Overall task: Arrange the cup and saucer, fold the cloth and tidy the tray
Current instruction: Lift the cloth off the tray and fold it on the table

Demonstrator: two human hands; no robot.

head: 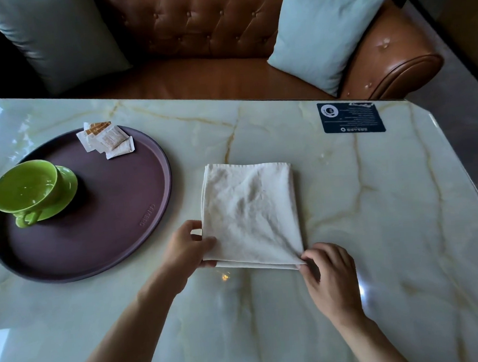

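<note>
A white cloth [250, 212], folded into a rough square, lies flat on the marble table [375, 199]. My left hand [187, 248] pinches its near left corner, thumb on top. My right hand [328, 276] pinches the near right corner. Left of the cloth sits a round dark purple tray [116, 217]. On the tray's left side a green cup [26, 190] stands on a green saucer [67, 190], its handle pointing toward me. Several sugar sachets [106, 139] lie in a loose pile at the tray's far rim, one hanging over the edge.
A dark blue card [350, 117] lies flat near the table's far right corner. Behind the table stands a brown leather sofa [207, 27] with two pale blue cushions [323, 30]. The table's right edge runs diagonally at the far right.
</note>
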